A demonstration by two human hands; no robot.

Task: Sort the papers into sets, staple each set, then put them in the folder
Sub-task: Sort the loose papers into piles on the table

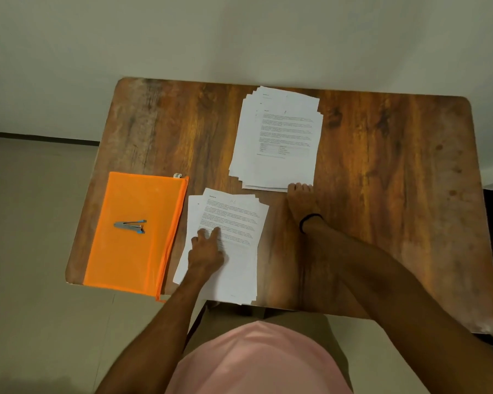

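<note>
two loose stacks of paper, neither stapled as far as shows. closest in, reaching the front edge of the worktop (382, 166): near stack (234, 223), fanned and uneven, pinned under the left grip (207, 251), fingers spread and mostly straight, pressing on the top sheet, clasping nothing. just left of that, orange folder (134, 265), flat, zip side toward the papers, stapler (131, 225) lying on top of it. further out on the right, right grip (300, 200) flat on the wood, fingers stretched forward, tips touching the near right corner of the far stack (276, 132); holds nothing that shows. black band (310, 220) at that wrist.

probably light, limp and slippery sheet on sheet; apt to skid or fan wider under a sideways push. best squared along both long edges, then pinched at a corner or short edge with support beneath. folder thin and floppy by the look; needs the stapler off first, zip too small to read.

glossy brown wood grain, rounded corners, worn pale at the edges, smooth enough to let paper slide. beyond, pale tiled floor, dark skirting line, plain pale wall.
</note>
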